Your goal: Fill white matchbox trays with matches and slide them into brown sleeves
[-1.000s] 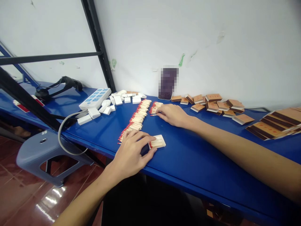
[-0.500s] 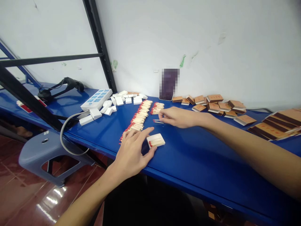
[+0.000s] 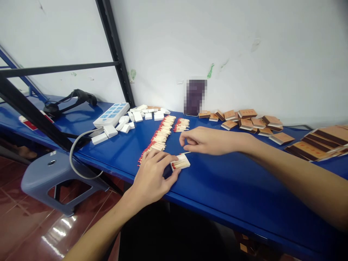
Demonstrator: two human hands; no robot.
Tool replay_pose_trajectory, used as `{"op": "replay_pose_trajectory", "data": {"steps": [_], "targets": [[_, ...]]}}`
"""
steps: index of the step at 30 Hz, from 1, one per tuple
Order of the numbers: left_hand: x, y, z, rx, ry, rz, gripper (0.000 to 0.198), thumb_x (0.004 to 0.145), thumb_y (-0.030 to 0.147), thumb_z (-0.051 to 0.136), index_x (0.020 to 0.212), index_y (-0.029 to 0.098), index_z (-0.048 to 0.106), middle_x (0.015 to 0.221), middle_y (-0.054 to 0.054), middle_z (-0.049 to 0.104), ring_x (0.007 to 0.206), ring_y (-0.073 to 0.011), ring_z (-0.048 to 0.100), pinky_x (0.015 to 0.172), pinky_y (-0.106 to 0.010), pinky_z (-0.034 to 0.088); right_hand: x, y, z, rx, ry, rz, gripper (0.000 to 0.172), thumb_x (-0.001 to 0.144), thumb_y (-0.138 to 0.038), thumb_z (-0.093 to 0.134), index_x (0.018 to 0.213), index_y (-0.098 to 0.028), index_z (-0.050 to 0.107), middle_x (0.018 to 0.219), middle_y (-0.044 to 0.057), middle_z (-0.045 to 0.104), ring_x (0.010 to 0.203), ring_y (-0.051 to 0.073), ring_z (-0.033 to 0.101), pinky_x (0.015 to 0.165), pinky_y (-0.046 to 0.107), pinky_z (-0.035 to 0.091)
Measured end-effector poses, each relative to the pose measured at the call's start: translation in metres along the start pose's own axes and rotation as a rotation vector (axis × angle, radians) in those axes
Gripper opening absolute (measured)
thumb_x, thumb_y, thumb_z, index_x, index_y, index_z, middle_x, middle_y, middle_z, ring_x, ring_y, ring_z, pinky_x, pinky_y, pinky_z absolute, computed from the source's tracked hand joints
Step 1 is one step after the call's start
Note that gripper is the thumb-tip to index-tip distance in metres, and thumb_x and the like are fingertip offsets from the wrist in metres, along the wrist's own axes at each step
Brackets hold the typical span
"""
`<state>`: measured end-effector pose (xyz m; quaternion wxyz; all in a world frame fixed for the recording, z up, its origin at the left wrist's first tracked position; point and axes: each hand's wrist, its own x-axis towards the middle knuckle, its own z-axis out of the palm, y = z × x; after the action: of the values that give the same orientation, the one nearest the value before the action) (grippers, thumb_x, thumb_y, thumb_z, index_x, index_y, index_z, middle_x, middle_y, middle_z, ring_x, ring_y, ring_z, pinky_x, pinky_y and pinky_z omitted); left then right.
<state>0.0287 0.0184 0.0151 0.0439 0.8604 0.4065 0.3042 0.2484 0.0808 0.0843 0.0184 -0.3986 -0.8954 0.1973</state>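
On the blue table (image 3: 217, 181), my left hand (image 3: 156, 172) grips a small white tray (image 3: 185, 164) between thumb and index finger. Several red-headed matches lie inside the tray. My right hand (image 3: 202, 140) is just behind it, thumb and index finger bent together around a single match (image 3: 187, 153), whose far end lies above the tray's back edge. A long row of matches (image 3: 160, 134) runs behind my left hand, red heads to the left. A smaller group of matches (image 3: 181, 125) lies to the right of the row's far end.
White trays (image 3: 138, 116) and a white power strip (image 3: 112, 114) stand at the back left. Brown matchboxes (image 3: 246, 123) spread along the wall to the right. A pixelated upright object (image 3: 194, 98) leans on the wall. Black shelf posts rise at left.
My right hand has come toward me with the match, from beside the smaller group to behind the tray. My left index finger has lowered onto the tray.
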Motion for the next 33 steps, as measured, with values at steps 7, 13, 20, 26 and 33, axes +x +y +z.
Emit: {"op": "replay_pose_trajectory", "data": {"steps": [7, 13, 20, 26, 33], "targets": [[-0.001, 0.000, 0.000, 0.004, 0.014, -0.037, 0.029, 0.090, 0.030, 0.063, 0.118, 0.023, 0.063, 0.109, -0.004, 0.071, 0.104, -0.0243, 0.058, 0.096, -0.043, 0.039, 0.006, 0.021, 0.002, -0.089, -0.102, -0.029, 0.017, 0.092, -0.029, 0.045, 0.084, -0.019, 0.057, 0.081, 0.004, 0.061, 0.067, 0.016, 0.049, 0.063, 0.029, 0.035], [-0.002, 0.000, 0.002, 0.037, 0.025, -0.081, 0.037, 0.090, 0.032, 0.063, 0.125, 0.024, 0.058, 0.113, -0.006, 0.071, 0.109, -0.0272, 0.058, 0.096, -0.045, 0.038, 0.000, 0.002, -0.004, -0.069, -0.163, 0.042, 0.020, 0.088, -0.035, 0.052, 0.089, -0.019, 0.063, 0.078, 0.003, 0.064, 0.064, 0.015, 0.052, 0.059, 0.029, 0.034], [-0.002, 0.001, 0.002, 0.044, 0.020, -0.094, 0.040, 0.088, 0.032, 0.064, 0.127, 0.025, 0.056, 0.110, -0.004, 0.072, 0.107, -0.0269, 0.059, 0.093, -0.044, 0.037, -0.002, -0.011, -0.005, -0.088, -0.021, 0.028, 0.014, 0.086, -0.028, 0.055, 0.081, -0.019, 0.064, 0.072, 0.001, 0.063, 0.061, 0.014, 0.052, 0.059, 0.028, 0.033], [0.000, 0.001, 0.002, 0.031, 0.013, -0.070, 0.027, 0.089, 0.032, 0.063, 0.115, 0.024, 0.064, 0.107, -0.003, 0.073, 0.102, -0.0251, 0.060, 0.089, -0.042, 0.037, 0.000, -0.009, -0.005, -0.116, 0.023, 0.015, 0.016, 0.089, -0.029, 0.053, 0.093, -0.019, 0.065, 0.080, 0.004, 0.066, 0.067, 0.016, 0.054, 0.061, 0.028, 0.033], [-0.001, 0.001, -0.004, 0.070, -0.097, -0.002, 0.027, 0.097, 0.031, 0.052, 0.120, 0.028, 0.067, 0.112, -0.005, 0.068, 0.102, -0.0250, 0.056, 0.091, -0.045, 0.034, 0.016, 0.050, 0.002, -0.294, 0.183, 0.202, 0.021, 0.090, -0.028, 0.053, 0.106, -0.018, 0.062, 0.096, 0.010, 0.067, 0.080, 0.021, 0.057, 0.064, 0.029, 0.032]]}}
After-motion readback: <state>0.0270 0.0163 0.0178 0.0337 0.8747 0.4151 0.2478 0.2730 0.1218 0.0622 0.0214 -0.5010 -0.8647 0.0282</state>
